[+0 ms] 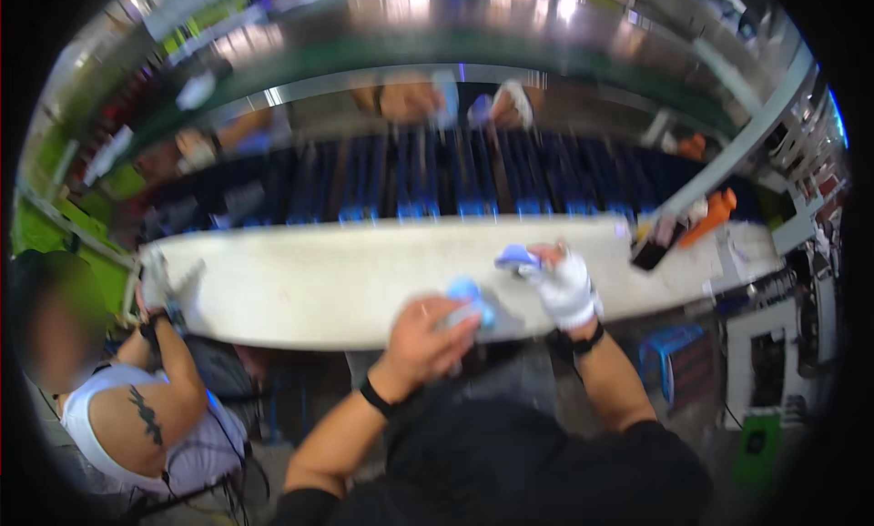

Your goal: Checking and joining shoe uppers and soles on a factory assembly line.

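Observation:
Above the near edge of the white worktop (pixel 291 285), my bare left hand (pixel 423 337) is closed on a light blue piece (pixel 472 300). Blur hides what kind of thing that piece is. Farther right and a little higher, my right hand (pixel 566 285) wears a white glove with some bare fingertips. It pinches a small purple-blue piece (pixel 517 256), flat-looking and also smeared by motion. The two hands are apart. Each wrist has a black band.
Behind the worktop runs a row of dark blue slots (pixel 419 176) below a shiny reflecting panel (pixel 319 107). An orange tool (pixel 710 215) and a dark object (pixel 657 246) are at the right end, beside a slanted grey post (pixel 728 157). Another person (pixel 150 408) sits at the left.

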Demonstrator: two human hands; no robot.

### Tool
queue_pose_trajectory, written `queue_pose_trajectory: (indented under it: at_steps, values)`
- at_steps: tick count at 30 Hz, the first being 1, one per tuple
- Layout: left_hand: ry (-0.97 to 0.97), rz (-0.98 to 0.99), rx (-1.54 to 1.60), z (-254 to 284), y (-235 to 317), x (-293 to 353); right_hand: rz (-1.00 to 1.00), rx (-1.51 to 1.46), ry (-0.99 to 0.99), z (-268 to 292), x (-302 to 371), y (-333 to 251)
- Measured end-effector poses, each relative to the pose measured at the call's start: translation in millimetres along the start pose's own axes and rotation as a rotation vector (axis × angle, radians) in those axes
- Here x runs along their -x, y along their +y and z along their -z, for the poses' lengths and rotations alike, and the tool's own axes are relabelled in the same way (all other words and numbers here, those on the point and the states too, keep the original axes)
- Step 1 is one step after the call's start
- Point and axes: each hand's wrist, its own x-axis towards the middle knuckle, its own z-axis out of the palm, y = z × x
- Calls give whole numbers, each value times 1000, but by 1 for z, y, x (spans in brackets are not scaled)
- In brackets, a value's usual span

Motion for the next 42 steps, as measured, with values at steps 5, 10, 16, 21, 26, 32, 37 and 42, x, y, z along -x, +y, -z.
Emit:
queue_pose_trajectory:
  at_steps: [5,10,16,21,26,32,37,42]
  values:
    - [44,212,18,-8,-13,3,-362,-697,291,-3,40,2]
    - [306,486,394,-37,3,27,-307,-1073,24,-11,44,-62]
    - [51,388,288,-11,26,17,-112,-924,-2,-53,68,-65]
    - [1,381,173,-7,23,17,-16,-733,-4,-58,64,-63]
    - [23,384,196,-10,14,19,0,-682,16,-56,53,-65]
    - [107,482,321,-14,13,28,-70,-561,-121,-53,45,-70]
    - [102,524,368,-1,6,23,-71,-641,-65,-58,36,-66]
    - [-418,512,-66,60,17,-43,26,-677,-9,-74,20,-80]
